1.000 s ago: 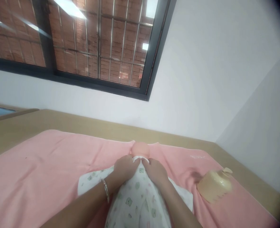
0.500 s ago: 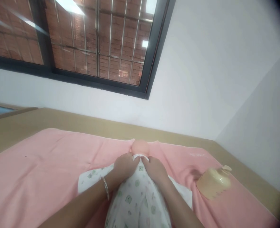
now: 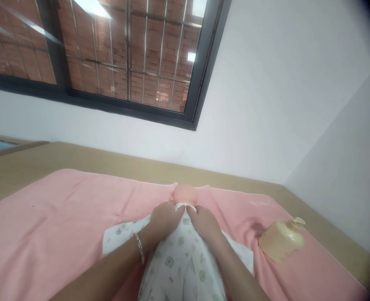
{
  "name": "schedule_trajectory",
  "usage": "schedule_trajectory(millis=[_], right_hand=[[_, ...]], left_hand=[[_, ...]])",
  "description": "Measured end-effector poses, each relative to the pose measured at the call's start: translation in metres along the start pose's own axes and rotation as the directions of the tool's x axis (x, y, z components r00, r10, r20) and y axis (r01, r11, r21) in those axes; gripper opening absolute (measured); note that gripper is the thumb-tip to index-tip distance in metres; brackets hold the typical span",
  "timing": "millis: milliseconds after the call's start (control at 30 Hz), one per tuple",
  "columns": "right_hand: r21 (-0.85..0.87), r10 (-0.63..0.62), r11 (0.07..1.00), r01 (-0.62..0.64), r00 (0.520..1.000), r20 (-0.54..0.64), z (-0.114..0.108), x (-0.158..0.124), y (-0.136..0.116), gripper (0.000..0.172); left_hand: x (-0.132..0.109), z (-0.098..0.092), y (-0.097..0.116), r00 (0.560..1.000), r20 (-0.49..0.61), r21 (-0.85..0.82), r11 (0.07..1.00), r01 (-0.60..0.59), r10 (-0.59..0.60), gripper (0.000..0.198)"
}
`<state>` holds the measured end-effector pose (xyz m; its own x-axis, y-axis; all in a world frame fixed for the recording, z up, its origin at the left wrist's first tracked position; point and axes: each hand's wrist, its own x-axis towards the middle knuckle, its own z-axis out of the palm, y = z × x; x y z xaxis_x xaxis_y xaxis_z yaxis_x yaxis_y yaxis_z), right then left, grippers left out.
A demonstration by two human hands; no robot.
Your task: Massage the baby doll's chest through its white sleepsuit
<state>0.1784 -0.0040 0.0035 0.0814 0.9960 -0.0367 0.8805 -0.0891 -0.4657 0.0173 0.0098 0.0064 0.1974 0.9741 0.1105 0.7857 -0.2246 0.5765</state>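
Note:
A white baby garment (image 3: 181,259) with small green prints is spread on what looks like a baby doll, its sleeves stretched out to both sides. Only the smooth pink top of the doll's head (image 3: 185,193) shows beyond the neckline; the rest is hidden. My left hand (image 3: 168,218), with a bracelet on its wrist, is closed on the garment's neckline. Close beside it, my right hand (image 3: 205,223) pinches the same neckline from the other side. The thumbs nearly meet at the middle, just below the head.
Under the doll lies a pink towel (image 3: 62,217) on a tan surface (image 3: 125,162). At the right, a glossy pale-yellow container (image 3: 282,240) with a tab-like top sits on the towel. Behind are a white wall (image 3: 250,92) and a dark-framed, barred window (image 3: 134,54).

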Motion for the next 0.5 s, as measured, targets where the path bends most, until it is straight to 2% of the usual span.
schedule_trajectory(millis=[167,300,367,500], right_hand=[[-0.125,-0.002,0.992,0.002,1.0,0.002,-0.007,-0.011,-0.014,0.064],[-0.26,-0.135,0.957,0.127,0.991,-0.015,-0.015,-0.033,-0.032,0.051],[-0.264,-0.188,0.949,0.174,0.982,-0.03,-0.018,-0.038,-0.035,0.047],[-0.146,-0.104,0.984,0.104,0.995,0.008,-0.018,-0.022,-0.022,0.057]], left_hand=[[0.0,0.0,0.0,1.0,-0.001,0.062,0.998,0.009,-0.009,0.046],[0.003,0.003,-0.002,1.0,0.013,0.175,0.984,-0.025,0.023,0.044],[0.004,0.002,0.0,1.0,-0.004,0.216,0.976,-0.02,0.022,0.043],[-0.006,0.0,0.012,0.99,-0.135,0.349,0.937,0.017,0.032,0.039]])
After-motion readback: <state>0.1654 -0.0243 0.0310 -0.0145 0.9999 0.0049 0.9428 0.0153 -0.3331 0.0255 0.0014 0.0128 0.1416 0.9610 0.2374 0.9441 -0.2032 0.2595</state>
